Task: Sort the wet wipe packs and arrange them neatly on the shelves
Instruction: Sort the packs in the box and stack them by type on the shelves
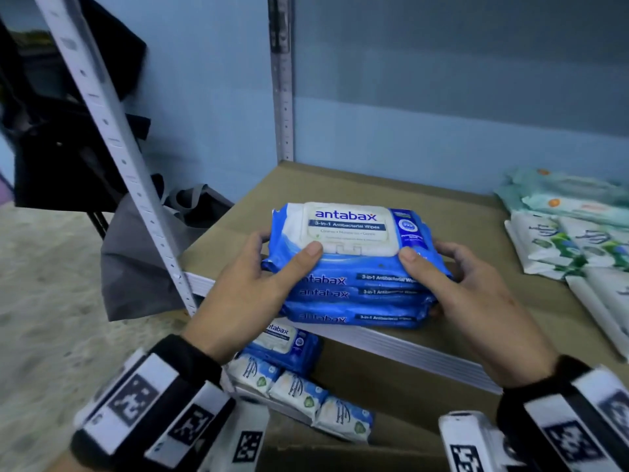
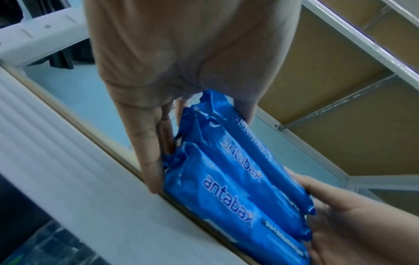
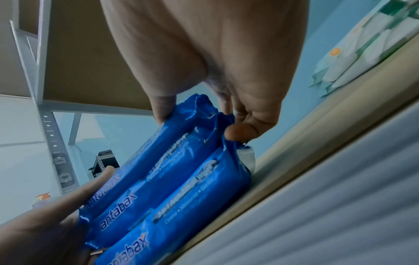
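Three blue antabax packs (image 1: 354, 267) are sitting stacked near the front edge of the brown shelf (image 1: 459, 216), just right of the white slotted upright (image 1: 112, 144), with the top pack's white lid facing up. Both hands are clamping the stack from its ends: the left hand (image 1: 252, 291) is curling round the left end with its thumb pressing on the top pack, and the right hand (image 1: 476, 284) is gripping the right end, thumb likewise lying on top and fingers wrapping behind. The left wrist view is showing the left fingers (image 2: 149, 154) lying along the crimped ends of the packs, and the right wrist view is showing a right fingertip (image 3: 238, 132) pressing into the seam. Far right on the same shelf, white-and-green packs (image 1: 571, 250) are lying in rows, with pale green packs (image 1: 565, 199) behind them. Below, on the lower shelf (image 1: 391, 386), another blue pack (image 1: 286, 342) and small white packs (image 1: 299, 393) are resting. Dark bags (image 1: 61, 107) are hanging at the left
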